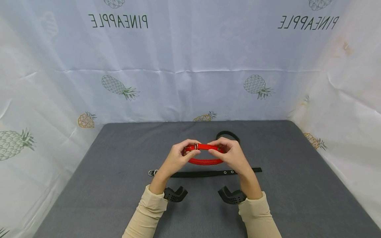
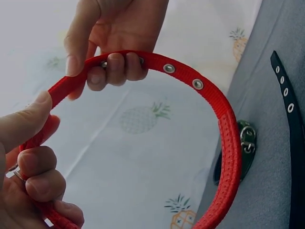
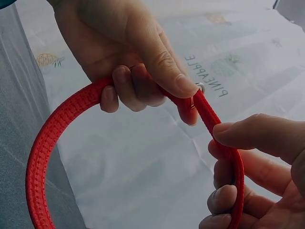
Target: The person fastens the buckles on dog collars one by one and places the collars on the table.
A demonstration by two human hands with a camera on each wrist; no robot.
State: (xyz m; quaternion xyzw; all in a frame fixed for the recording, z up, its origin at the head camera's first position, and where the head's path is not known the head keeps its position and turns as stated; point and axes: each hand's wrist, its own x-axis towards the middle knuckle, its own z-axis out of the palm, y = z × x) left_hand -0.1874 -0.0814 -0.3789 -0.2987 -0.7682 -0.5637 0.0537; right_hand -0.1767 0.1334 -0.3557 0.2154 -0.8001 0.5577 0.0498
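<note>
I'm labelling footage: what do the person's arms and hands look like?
The left sleeve and right sleeve are beige with broad cuffs. The left wrist piece and right wrist piece are black, bent, with small holes. The left hand and right hand are gloveless.

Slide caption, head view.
Left hand and right hand hold a red collar; a black strap lies on the table.

The collar (image 1: 206, 162) is solid red with silver-coloured eyelets (image 2: 198, 89); the strap (image 1: 196, 174) is black. The surface (image 1: 104, 191) is plain grey. The cloth backdrop (image 1: 190, 43) is whitish, printed with green and orange pineapples (image 1: 112, 84). The sleeves (image 1: 148, 208) are beige.
</note>
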